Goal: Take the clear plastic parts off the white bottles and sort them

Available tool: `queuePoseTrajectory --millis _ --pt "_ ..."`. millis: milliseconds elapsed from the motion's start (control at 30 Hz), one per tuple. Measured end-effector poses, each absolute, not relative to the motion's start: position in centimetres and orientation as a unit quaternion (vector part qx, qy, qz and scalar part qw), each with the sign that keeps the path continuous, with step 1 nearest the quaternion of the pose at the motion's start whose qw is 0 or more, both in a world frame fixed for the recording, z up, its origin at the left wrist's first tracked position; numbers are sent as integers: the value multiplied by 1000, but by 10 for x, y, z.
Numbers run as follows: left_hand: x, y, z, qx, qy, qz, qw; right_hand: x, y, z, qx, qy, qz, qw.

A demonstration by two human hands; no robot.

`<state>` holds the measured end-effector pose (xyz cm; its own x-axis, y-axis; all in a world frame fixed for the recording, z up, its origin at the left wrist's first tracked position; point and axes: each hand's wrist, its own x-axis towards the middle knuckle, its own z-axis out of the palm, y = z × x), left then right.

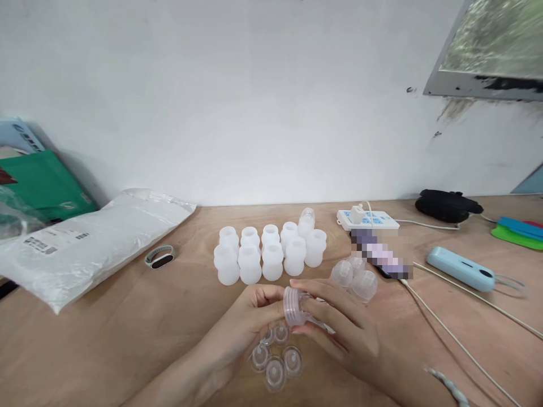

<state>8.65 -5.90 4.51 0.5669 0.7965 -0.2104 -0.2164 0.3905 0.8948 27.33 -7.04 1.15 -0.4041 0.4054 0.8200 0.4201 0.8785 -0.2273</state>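
Both hands meet low in the middle of the head view, over a wooden table. My right hand is closed round a clear ribbed plastic cap, held on its side. My left hand has its fingers curled against the cap's open end; what sits between those fingertips is too small to make out. Under the hands lie several small clear round inserts. Just beyond stand two rows of frosted white bottle-shaped pieces. A few clear domed caps lie to the right of my fingers.
A white plastic bag lies at the left with a grey wristband beside it. A white power strip, cables, a light blue device, a black object and a blurred-out phone occupy the right side.
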Motion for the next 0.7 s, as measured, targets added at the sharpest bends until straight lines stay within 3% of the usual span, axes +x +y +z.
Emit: queuePoseTrajectory --millis 133,433,700 --pt "85 -61 53 444 352 329 755 271 -73 14 -283 -809 74 510" --pt "88 -65 58 476 364 304 740 270 -69 18 -307 -686 392 531" --pt "87 -68 67 534 354 288 712 272 -69 17 -274 -649 478 525"
